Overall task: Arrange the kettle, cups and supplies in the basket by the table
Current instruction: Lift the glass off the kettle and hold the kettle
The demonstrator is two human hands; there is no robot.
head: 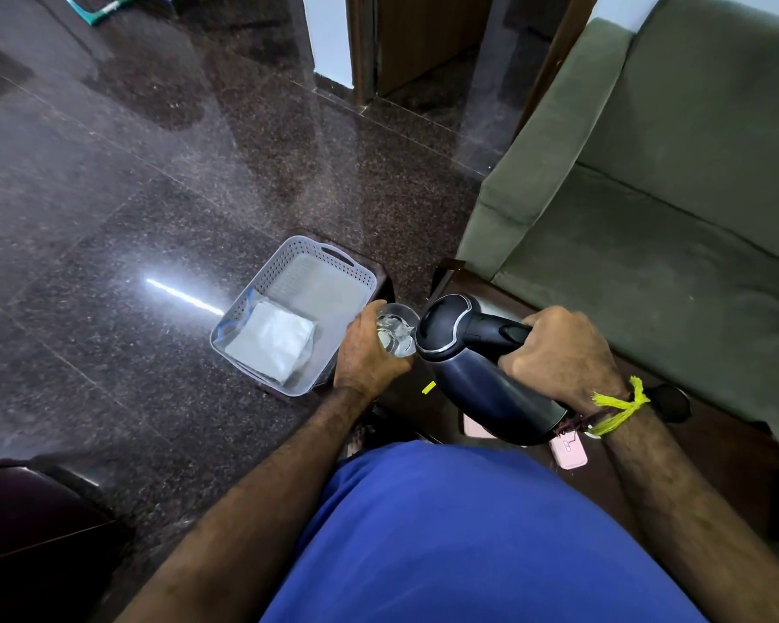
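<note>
Basket [333, 267] holds white packet [271, 341]; kettle [482, 375] spout at glass [394, 335].

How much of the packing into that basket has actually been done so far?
Only a little. Done: a flat white packet already lies in the grey basket, which otherwise looks bare. In hand: the right hand grips the dark kettle by its handle, tilted toward a clear glass that the left hand holds beside the basket. Left: kettle and glass must still go in.

Dark speckled floor [154, 195] – green sofa [671, 195] right.
</note>
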